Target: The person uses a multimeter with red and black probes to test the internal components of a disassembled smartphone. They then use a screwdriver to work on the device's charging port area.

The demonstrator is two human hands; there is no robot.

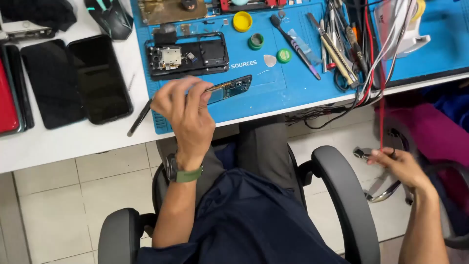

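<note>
My left hand (185, 115) is raised over the front edge of the blue work mat (254, 93), pinching tweezers (217, 88) whose tips reach a small circuit board (234, 88) lying on the mat. Behind it lies an opened phone frame (188, 57). My right hand (395, 166) hangs low to the right, beside the chair armrest (337, 181), its fingers closed on a thin red wire (381, 112) that runs up to the table. A small metal clip (360, 153) sits at its fingertips.
Two dark phones (78, 80) lie on the white table at left, next to a red device (7, 102). Screwdrivers and tools (337, 44), a yellow cap (242, 21), green caps (283, 55) and a cable bundle (371, 73) crowd the mat. A black pen (139, 119) lies at the mat's left edge.
</note>
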